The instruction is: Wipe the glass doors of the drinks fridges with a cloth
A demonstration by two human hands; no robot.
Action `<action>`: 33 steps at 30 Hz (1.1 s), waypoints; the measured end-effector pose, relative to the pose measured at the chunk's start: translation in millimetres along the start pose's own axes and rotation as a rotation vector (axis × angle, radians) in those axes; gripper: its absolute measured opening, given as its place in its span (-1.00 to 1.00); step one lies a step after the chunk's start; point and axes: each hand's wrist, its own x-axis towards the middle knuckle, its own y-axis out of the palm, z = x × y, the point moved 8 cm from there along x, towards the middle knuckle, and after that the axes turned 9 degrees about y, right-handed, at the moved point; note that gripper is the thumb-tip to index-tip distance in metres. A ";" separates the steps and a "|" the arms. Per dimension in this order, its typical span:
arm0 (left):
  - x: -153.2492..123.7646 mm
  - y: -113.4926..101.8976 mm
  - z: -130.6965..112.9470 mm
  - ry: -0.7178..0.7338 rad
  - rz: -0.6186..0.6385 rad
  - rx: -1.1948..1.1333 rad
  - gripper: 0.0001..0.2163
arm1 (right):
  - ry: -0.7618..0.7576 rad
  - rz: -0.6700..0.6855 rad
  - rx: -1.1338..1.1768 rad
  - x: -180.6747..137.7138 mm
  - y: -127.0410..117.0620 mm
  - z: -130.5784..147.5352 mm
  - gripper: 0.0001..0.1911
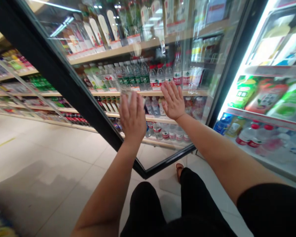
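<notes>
My left hand [133, 115] lies with its fingers stretched upward over the glass door [160, 154] of a cooler. Under it, a pale, blurred cloth [125, 90] shows past the fingertips; most of it is hidden by the hand. To the right, my right hand [174, 100] is spread open with its palm toward the same glass, holding nothing. The door stands swung out, its black frame [88, 102] running slantwise in front of me.
Bottles on store shelves [138, 74] show through the glass. At the right, the lit cooler [273, 70] holds more bottles. Pale floor tiles [71, 164] lie to the left, and a foot [179, 171] is just beyond the door's lower corner.
</notes>
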 end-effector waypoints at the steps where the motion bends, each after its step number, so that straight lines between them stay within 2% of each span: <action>1: -14.1 10.7 -11.1 0.074 0.051 -0.022 -0.54 | -0.002 -0.002 0.004 -0.2 -0.3 0.0 -0.32; 3: -32.3 24.2 -26.1 0.200 0.131 -0.045 -0.54 | -0.008 -0.008 0.008 -0.6 -1.2 0.2 -0.32; 5: -25.9 18.8 -22.4 0.218 0.122 0.000 -0.52 | -0.016 -0.020 0.009 -1.1 -2.5 0.5 -0.32; 9: 26.2 -27.9 18.0 0.015 -0.076 0.114 -0.51 | -0.028 -0.042 0.007 -2.0 -4.1 0.9 -0.34; 11: 34.2 -40.8 29.1 -0.071 -0.136 0.116 -0.51 | -0.028 -0.035 0.014 -2.3 -3.4 0.5 -0.35; 12: 29.2 -41.2 29.3 -0.095 -0.148 0.112 -0.51 | -0.027 -0.030 0.019 -2.4 -2.9 0.2 -0.35; 15: -9.0 -22.2 13.4 -0.083 -0.104 0.076 -0.50 | -0.022 -0.022 0.027 -2.7 -2.3 -0.8 -0.35; 18: -35.8 -2.8 -4.2 0.012 -0.011 0.073 -0.50 | -0.025 -0.020 0.022 -3.0 -2.7 -0.7 -0.35; 20: -26.6 -8.1 -1.3 0.027 -0.018 0.101 -0.50 | -0.032 -0.029 0.012 -3.2 -3.9 0.1 -0.35; 24: 20.2 -38.9 21.7 -0.060 -0.107 0.108 -0.50 | -0.029 -0.043 -0.004 -3.3 -5.5 0.6 -0.35; 26: 23.9 -43.0 21.5 -0.077 -0.128 0.129 -0.49 | -0.026 -0.038 0.001 -3.5 -5.5 0.5 -0.35; 28: 8.2 -32.2 7.8 -0.024 -0.101 0.160 -0.46 | -0.028 -0.037 0.005 -3.9 -6.0 0.4 -0.34; 31: -21.8 -1.7 -21.1 0.154 0.033 0.149 -0.43 | -0.024 -0.029 0.001 -4.0 -6.4 -0.4 -0.33; 33: -21.2 4.9 -27.0 0.221 0.079 0.129 -0.44 | -0.016 -0.017 -0.002 -3.6 -6.0 -1.1 -0.33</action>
